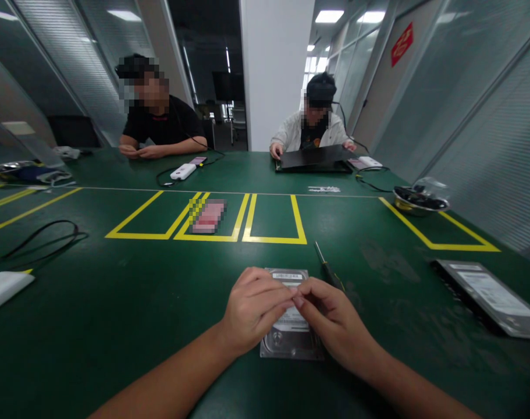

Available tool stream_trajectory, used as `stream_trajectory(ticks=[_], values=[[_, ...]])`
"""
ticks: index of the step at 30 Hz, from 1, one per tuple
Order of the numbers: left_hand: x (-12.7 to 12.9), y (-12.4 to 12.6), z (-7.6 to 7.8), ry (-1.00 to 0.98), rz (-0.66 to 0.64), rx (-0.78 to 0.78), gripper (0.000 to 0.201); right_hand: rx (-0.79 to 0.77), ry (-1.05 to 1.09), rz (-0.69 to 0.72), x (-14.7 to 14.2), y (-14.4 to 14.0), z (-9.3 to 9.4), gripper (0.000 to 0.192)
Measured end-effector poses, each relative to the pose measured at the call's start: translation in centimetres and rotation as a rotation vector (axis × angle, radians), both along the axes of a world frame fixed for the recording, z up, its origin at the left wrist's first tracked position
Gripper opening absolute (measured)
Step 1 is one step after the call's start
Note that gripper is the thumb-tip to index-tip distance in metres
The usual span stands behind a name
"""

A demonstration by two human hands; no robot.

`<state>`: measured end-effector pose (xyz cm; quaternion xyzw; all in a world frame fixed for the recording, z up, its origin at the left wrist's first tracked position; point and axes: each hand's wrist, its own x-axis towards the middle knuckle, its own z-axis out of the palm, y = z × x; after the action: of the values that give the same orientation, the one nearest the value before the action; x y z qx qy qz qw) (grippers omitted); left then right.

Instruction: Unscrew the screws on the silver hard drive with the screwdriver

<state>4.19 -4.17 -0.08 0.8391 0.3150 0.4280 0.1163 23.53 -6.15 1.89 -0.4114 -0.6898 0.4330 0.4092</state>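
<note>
A hard drive [291, 326] lies flat on the green table [116, 314], right in front of the person. Both hands hover over the drive's middle. The left hand [253, 308] and right hand [332, 320] meet fingertip to fingertip, curled in a pinch; whatever small thing they may pinch is too small to tell. Neither hand grasps the drive itself.

Just right of the drive's far corner lies a screwdriver [328, 269], tip pointing away. Well to the right of the drive sits a second drive [491, 297], label up. Farther right and beyond it stands a metal bowl [417, 206] holding dark pieces, with a clear bag [430, 187] over it. Beyond the drive run yellow tape boxes [273, 238]. Two other people sit at the far edge, one with hands on a black laptop [315, 158].
</note>
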Motion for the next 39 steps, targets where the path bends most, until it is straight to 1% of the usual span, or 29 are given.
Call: stream_trajectory(ticks=[4,6,10,14,17,20,23,26,28,30,32,33,35,37,39], values=[[0.4,-0.1,0.0,-0.111,-0.096,0.152,0.021,-0.037,0.017,0.01,0.3,-0.2,-0.3,0.026],[0.5,0.0,0.0,-0.121,-0.107,0.16,0.019,-0.04,0.016,0.019,0.4,-0.2,-0.5,0.025],[0.5,0.1,-0.1,-0.129,-0.12,0.162,0.019,0.006,0.024,0.034,0.4,-0.3,-0.8,0.023],[0.5,0.0,-0.1,-0.115,-0.121,0.183,0.02,0.082,0.01,0.038,0.4,-0.5,-0.8,0.02],[0.5,-0.4,0.1,-0.056,-0.087,0.23,0.02,0.145,-0.021,0.033,0.5,-0.7,-0.7,0.018],[0.5,-0.8,0.3,-0.016,-0.058,0.301,0.019,0.152,-0.026,0.033,0.5,-0.9,-0.4,0.017],[0.5,-1.0,0.3,-0.009,-0.052,0.332,0.018,0.159,-0.03,0.046,0.4,-1.2,-0.3,0.018],[0.5,-1.1,0.0,-0.008,-0.055,0.331,0.017,0.195,-0.047,0.056,0.3,-1.3,-0.3,0.018],[0.6,-1.2,-0.1,-0.028,-0.062,0.306,0.016,0.238,-0.102,0.06,0.4,-1.3,-0.4,0.017],[0.7,-1.1,-0.2,-0.059,-0.057,0.25,0.013,0.31,-0.22,0.068,0.8,-1.2,-0.5,0.015],[0.8,-0.9,-0.2,-0.093,-0.031,0.187,0.011,0.388,-0.394,0.085,1.3,-0.9,-0.5,0.014],[0.8,-0.8,-0.2,-0.108,-0.018,0.158,0.011,0.418,-0.485,0.101,1.7,-0.8,-0.4,0.016],[0.8,-0.5,-0.2,-0.131,0.003,0.102,0.011,0.441,-0.635,0.156,2.5,-0.5,0.0,0.027],[0.7,-0.3,-0.3,-0.137,0.021,0.033,0.01,0.406,-0.724,0.232,3.3,-0.2,0.5,0.045],[0.7,-0.2,-0.4,-0.14,0.048,-0.032,0.01,0.318,-0.795,0.311,4.0,0.0,1.0,0.065]])
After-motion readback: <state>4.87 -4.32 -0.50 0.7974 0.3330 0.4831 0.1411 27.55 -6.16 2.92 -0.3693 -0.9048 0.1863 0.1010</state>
